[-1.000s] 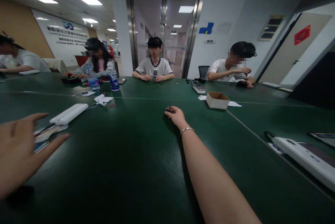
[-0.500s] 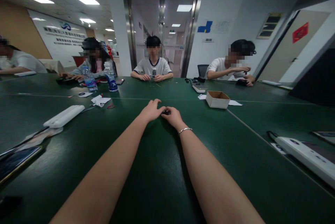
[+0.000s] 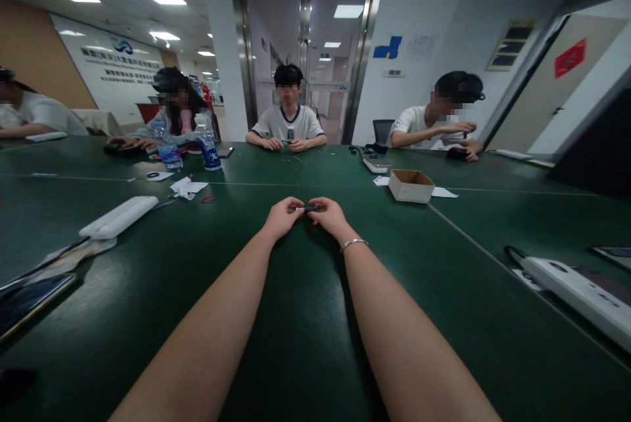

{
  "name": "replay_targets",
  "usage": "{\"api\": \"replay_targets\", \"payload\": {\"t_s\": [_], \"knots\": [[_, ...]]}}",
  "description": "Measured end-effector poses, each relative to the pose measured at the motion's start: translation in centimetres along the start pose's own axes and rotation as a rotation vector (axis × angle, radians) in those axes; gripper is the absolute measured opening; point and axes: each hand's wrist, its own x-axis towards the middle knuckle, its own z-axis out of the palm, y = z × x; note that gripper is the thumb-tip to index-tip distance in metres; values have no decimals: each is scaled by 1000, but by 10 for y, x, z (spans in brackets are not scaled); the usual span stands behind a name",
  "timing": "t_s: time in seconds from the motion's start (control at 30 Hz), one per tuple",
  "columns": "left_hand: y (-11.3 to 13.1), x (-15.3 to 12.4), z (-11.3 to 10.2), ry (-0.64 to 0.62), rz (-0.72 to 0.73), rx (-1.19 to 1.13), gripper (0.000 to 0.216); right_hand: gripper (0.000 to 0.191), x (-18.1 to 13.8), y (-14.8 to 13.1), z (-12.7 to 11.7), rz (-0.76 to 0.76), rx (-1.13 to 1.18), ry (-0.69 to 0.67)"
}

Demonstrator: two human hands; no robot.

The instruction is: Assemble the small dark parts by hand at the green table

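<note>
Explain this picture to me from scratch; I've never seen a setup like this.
There is no machine here, just a person's two bare hands. A camera worn on that person's head looks forward and down, so their arms reach in from the bottom edge.

The left hand and right hand meet over a green table, their fingertips pinching a small dark thing, too small to identify.

On the left lie a phone and a white bar, with two bottles farther back. To the right are an open box and another white bar. Other people sit across the table.
</note>
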Motion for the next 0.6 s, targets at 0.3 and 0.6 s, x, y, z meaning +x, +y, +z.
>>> {"api": "replay_targets", "payload": {"t_s": [0.3, 0.6], "knots": [[-12, 8, 3, -3, -29, -190, 17, 17, -1, -4, -11, 129, 478, -64], [-4, 6, 2, 32, -56, -399, 19, 15, 2, -1, -9, 131, 470, -33]]}}
